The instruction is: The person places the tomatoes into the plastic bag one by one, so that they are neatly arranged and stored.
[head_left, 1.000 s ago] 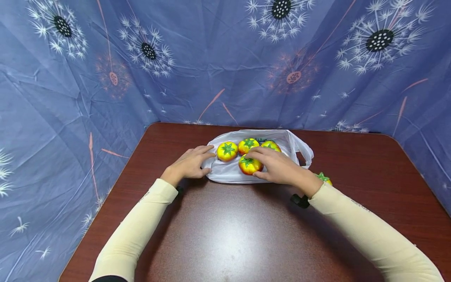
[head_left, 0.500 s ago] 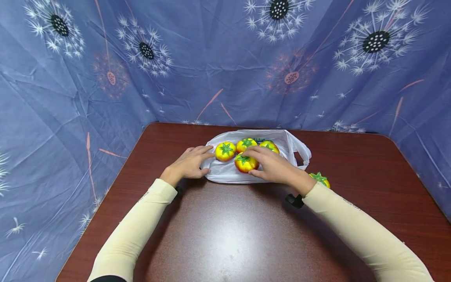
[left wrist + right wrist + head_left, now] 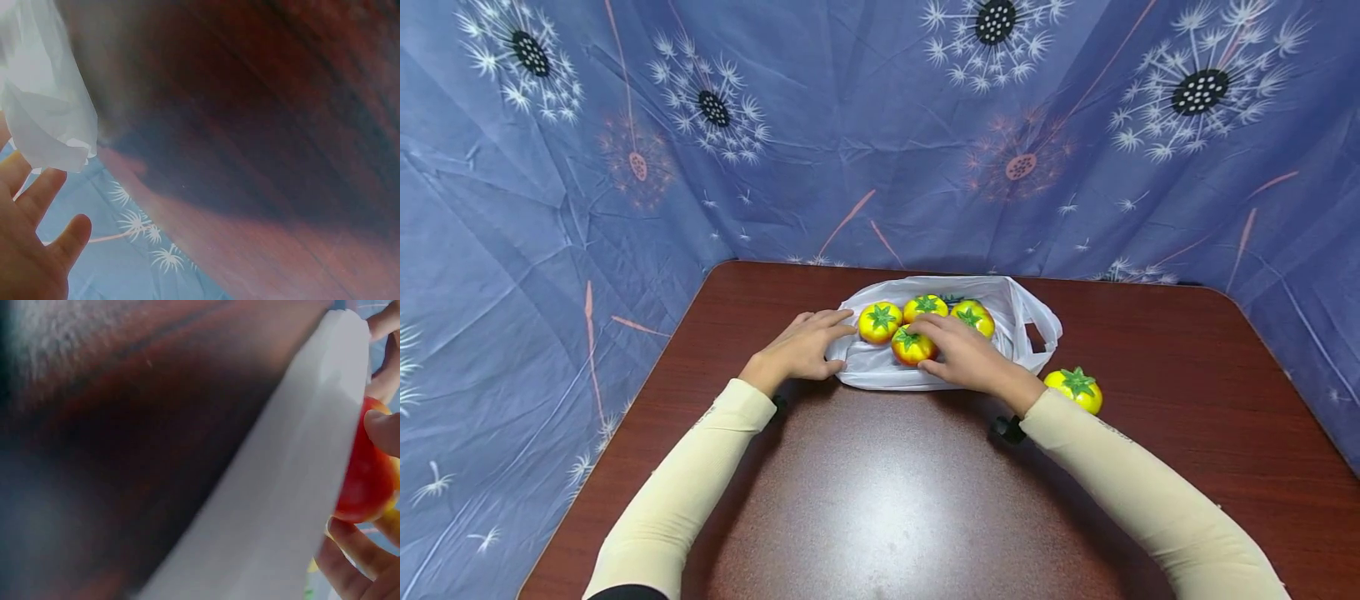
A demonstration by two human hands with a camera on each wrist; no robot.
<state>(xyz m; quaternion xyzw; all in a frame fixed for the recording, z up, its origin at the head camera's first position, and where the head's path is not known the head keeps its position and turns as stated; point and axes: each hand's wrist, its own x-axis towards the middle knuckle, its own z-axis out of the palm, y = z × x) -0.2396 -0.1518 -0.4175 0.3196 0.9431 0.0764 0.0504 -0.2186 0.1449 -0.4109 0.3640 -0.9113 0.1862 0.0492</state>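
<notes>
A white plastic bag (image 3: pixel 880 380) lies on its side on the table, its opening toward me and its handle at the right. My right hand (image 3: pixel 966 354) grips a red-and-yellow tomato (image 3: pixel 910 350) with a green star-shaped top, at the bag's mouth. In the right wrist view, thumb and fingers are around the red underside of this tomato (image 3: pixel 364 481), behind the bag's edge (image 3: pixel 281 475). Three more tomatoes sit deeper inside, such as the left one (image 3: pixel 878 323). My left hand (image 3: pixel 801 346) is at the bag's left edge, fingers spread and touching the plastic (image 3: pixel 47 112).
Another tomato (image 3: pixel 1077 387) stands on the brown table (image 3: pixel 1180 375), outside the bag and partly behind my right forearm. Something dark blue-green (image 3: pixel 951 299) shows at the back of the bag. A blue curtain with dandelion prints (image 3: pixel 850 150) hangs behind the table.
My right hand has shifted left with the tomato, bringing it closer to the leftmost one. The forearm now uncovers more of the tomato outside. The left hand stays in place.
</notes>
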